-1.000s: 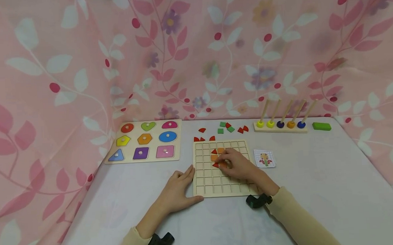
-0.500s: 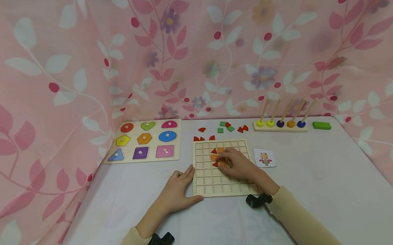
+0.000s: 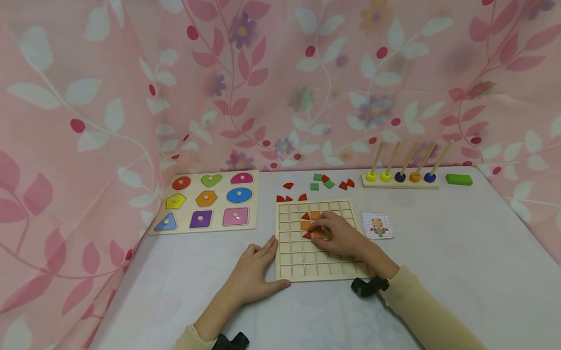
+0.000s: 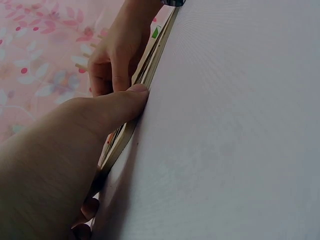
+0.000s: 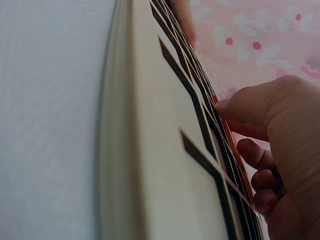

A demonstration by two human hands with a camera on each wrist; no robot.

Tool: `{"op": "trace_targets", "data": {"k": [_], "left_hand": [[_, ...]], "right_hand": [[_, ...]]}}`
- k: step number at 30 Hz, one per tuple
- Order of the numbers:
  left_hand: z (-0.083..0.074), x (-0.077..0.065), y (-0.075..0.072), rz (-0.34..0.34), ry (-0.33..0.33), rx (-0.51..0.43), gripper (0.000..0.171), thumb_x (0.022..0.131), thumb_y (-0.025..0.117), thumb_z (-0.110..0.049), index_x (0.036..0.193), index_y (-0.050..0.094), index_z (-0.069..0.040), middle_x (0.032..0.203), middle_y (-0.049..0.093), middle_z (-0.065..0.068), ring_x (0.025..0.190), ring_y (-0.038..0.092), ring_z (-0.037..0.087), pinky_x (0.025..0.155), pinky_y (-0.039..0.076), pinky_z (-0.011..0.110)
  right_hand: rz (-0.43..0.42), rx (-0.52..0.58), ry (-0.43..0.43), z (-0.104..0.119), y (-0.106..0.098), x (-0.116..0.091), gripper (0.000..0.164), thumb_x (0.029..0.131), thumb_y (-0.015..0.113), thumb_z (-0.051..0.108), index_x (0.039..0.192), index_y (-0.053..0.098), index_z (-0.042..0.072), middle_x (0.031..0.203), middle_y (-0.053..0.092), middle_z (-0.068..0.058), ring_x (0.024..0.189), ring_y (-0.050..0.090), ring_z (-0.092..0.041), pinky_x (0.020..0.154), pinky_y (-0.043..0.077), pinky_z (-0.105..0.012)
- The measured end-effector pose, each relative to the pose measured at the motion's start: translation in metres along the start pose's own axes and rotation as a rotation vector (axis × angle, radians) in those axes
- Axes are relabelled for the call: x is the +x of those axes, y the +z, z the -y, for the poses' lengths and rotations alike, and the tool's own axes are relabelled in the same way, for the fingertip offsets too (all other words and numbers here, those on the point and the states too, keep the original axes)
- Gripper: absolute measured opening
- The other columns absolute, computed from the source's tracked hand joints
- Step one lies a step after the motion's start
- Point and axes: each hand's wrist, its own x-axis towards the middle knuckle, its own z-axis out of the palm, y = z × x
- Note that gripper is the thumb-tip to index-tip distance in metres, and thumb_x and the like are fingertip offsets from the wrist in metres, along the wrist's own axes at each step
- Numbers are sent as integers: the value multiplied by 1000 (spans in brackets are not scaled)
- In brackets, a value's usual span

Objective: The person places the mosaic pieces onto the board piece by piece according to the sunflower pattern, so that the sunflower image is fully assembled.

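Note:
A square wooden grid board lies on the table in the head view. My left hand rests at its near left corner, fingers straight along the left edge and thumb on the near edge. Over the board's middle, my right hand has thumb and index finger at a small red wedge-shaped piece, pinching it in its cell. Beside it an orange square is partly covered by the fingers. Another red wedge and orange squares sit higher on the grid. In the right wrist view, the thumb touches red at the board's surface.
Loose red wedges and green squares lie behind the board. A patterned card is to its right. Further back stand a peg stand with coloured beads and a green block. A knobbed shape puzzle lies left.
The red wedge at my right fingertips shifts very slightly in its cell. Both hands otherwise stay in place.

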Motion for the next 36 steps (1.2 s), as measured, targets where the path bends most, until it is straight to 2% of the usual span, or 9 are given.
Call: {"op": "trace_targets", "data": {"k": [3, 8, 14, 17, 25, 30, 36], "left_hand": [[0, 0, 0, -2, 1, -1, 104, 84, 77, -69, 163, 42, -10, 172, 36, 1, 115, 47, 16, 92, 45, 37], [0, -1, -1, -2, -6, 3, 105, 84, 76, -70, 163, 42, -11, 172, 35, 1, 115, 47, 16, 91, 45, 36], [1, -1, 0, -7, -3, -1, 106, 84, 76, -71, 163, 41, -10, 172, 35, 1, 114, 46, 16, 90, 45, 36], [2, -1, -1, -6, -2, -2, 105, 84, 76, -70, 163, 41, -10, 172, 35, 1, 114, 46, 16, 90, 45, 36], [2, 1, -2, -11, 1, -10, 105, 84, 76, -70, 164, 41, -10, 172, 34, 1, 115, 47, 16, 92, 45, 37], [1, 0, -1, -2, -1, -15, 106, 84, 76, -70, 164, 40, -11, 172, 34, 1, 115, 46, 16, 92, 45, 37], [2, -1, 1, -1, 9, 1, 106, 84, 76, -70, 164, 40, -11, 172, 33, 1, 112, 45, 14, 91, 45, 35]], "right_hand": [[6, -5, -4, -1, 0, 1, 22, 95, 82, 26, 116, 79, 22, 115, 63, 3, 101, 52, -16, 84, 47, -33], [-3, 7, -10, 1, 0, 0, 23, 95, 82, 26, 117, 78, 20, 113, 63, 4, 101, 53, -17, 88, 49, -36], [-52, 62, -58, 3, -6, 3, 23, 94, 81, 19, 116, 77, 13, 106, 67, 1, 96, 57, -18, 89, 50, -39], [-60, 89, -57, 5, -14, 7, 26, 94, 81, 17, 119, 76, 9, 110, 71, -3, 96, 59, -20, 87, 51, -37], [-117, 105, -61, 0, -45, 33, 27, 96, 79, 13, 120, 75, 0, 110, 76, -15, 90, 59, -26, 75, 48, -33], [-144, 112, -27, -6, -62, 52, 27, 98, 76, 15, 121, 76, -1, 114, 76, -16, 95, 58, -26, 76, 47, -34], [-166, 105, -34, -13, -67, 74, 24, 99, 75, 16, 119, 77, 2, 113, 77, -13, 96, 62, -26, 78, 50, -36]]}}
